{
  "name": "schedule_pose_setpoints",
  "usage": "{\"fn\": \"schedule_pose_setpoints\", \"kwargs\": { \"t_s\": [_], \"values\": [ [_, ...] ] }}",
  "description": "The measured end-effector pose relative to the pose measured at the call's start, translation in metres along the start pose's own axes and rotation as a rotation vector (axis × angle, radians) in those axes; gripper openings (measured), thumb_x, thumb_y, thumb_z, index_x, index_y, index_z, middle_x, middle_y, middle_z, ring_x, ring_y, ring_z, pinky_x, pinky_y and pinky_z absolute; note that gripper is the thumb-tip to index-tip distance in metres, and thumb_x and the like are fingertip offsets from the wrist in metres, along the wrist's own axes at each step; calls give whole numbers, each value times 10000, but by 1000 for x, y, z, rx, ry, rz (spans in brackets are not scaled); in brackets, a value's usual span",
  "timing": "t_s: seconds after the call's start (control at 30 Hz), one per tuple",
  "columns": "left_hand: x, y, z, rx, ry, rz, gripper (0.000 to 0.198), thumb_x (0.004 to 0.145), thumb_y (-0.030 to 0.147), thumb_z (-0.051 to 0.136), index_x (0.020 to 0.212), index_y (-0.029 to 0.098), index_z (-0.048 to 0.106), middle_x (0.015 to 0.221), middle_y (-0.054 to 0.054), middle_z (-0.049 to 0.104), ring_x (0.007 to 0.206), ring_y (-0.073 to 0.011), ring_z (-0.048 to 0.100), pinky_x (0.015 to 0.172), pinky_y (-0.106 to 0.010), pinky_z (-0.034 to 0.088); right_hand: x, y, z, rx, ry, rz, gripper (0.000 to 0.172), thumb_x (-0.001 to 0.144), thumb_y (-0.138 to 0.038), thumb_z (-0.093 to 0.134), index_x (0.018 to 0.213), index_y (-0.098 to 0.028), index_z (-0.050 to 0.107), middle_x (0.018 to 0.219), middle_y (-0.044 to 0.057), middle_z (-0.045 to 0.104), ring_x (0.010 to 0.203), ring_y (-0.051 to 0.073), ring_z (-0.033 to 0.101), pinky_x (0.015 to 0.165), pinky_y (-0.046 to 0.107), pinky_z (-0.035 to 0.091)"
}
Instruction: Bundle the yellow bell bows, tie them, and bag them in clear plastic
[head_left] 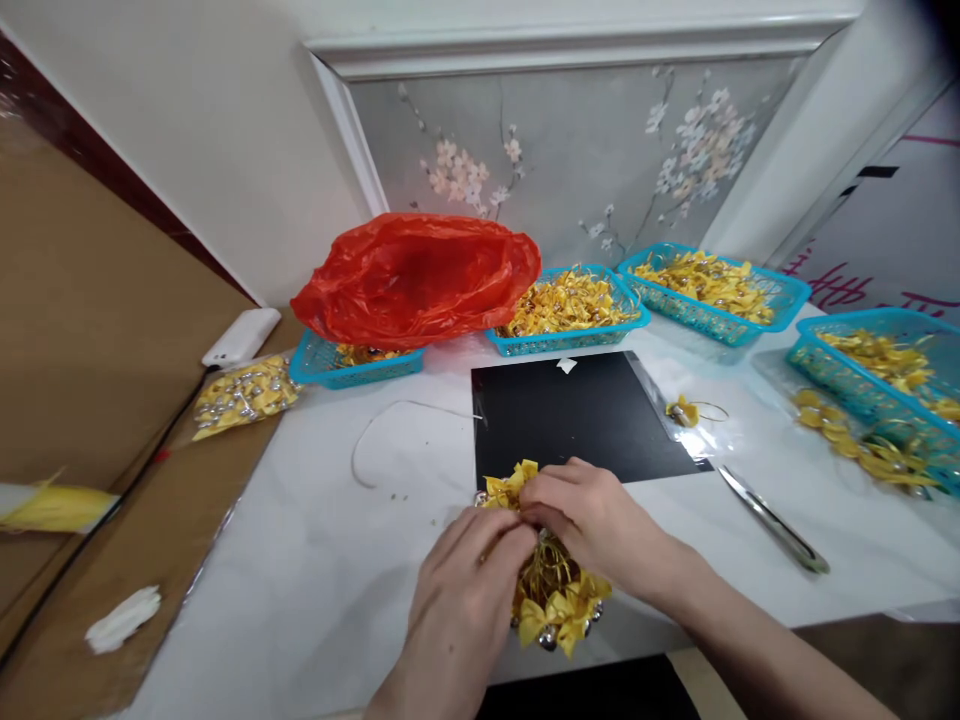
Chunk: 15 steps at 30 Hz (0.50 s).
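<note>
bow bundle (559, 600), yellow ribbon bows with small bells on gold threads, at near edge of white table (315, 560). left hand (461, 590) and right hand (592, 515) both pinch its top. behind: black sheet (577, 410), metal tweezers (776, 525) at right. farther: blue baskets (562, 343) of bows, red bag (420, 275).

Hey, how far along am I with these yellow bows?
Looks done: a clear bag of bows lies at the left. In hand: the left hand and right hand both grip a bunch of yellow bows. Probably left: four blue baskets, at least three heaped with bows, and a single bow beside the black mat.
</note>
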<state>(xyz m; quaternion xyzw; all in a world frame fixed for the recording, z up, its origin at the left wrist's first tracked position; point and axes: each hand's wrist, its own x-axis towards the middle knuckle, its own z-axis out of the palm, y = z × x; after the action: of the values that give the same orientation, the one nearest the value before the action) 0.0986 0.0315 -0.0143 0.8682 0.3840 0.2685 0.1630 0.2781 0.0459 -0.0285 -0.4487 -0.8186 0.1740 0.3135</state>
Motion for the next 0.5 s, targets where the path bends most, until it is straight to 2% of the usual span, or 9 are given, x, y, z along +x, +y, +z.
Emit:
{"fn": "schedule_pose_setpoints", "kwargs": {
  "t_s": [0.1, 0.17, 0.23, 0.3, 0.4, 0.5],
  "values": [
    [3, 1, -5, 54, -36, 138, 197, 891, 65, 447, 892, 193, 596, 887, -51, 652, 848, -204, 584, 737, -340, 495, 12, 6, 1, 11, -82, -44, 190, 822, -32, 580, 764, -208, 626, 735, -47, 634, 654, 107, 567, 611, 237, 333],
    [6, 0, -6, 44, -68, 176, 189, 908, 91, 428, 891, 184, 591, 861, -54, 658, 844, -208, 584, 747, -342, 496, 21, 8, 0, 27, -127, -74, 213, 786, -17, 603, 715, -216, 633, 701, -57, 618, 664, 102, 580, 578, 217, 336],
    [8, -2, -4, 28, -67, 136, 213, 911, 80, 404, 856, 186, 580, 798, -42, 641, 794, -200, 569, 713, -335, 488, 27, 9, -4, 45, -144, -79, 208, 800, -31, 604, 733, -223, 648, 722, -58, 630, 678, 98, 594, 579, 202, 364],
    [8, -5, 0, 21, -48, 59, 232, 906, 59, 390, 818, 193, 557, 733, -23, 599, 718, -183, 540, 646, -314, 467, 26, 7, -10, 60, -116, -54, 188, 859, -61, 567, 854, -221, 665, 823, -34, 665, 739, 109, 614, 643, 205, 418],
    [7, -6, 4, -7, -31, -29, 211, 915, 69, 392, 816, 202, 522, 719, -4, 572, 690, -160, 534, 627, -283, 451, 13, 3, -23, 88, -70, 9, 208, 940, -96, 468, 1001, -195, 641, 952, 22, 672, 861, 140, 610, 772, 259, 458],
    [9, -4, 6, -43, -46, -84, 196, 929, 102, 383, 813, 215, 494, 731, 8, 570, 707, -152, 544, 642, -269, 444, -7, 1, -29, 49, -91, 36, 209, 947, -111, 457, 981, -206, 641, 949, 29, 663, 878, 160, 586, 794, 313, 444]
  ]
}}
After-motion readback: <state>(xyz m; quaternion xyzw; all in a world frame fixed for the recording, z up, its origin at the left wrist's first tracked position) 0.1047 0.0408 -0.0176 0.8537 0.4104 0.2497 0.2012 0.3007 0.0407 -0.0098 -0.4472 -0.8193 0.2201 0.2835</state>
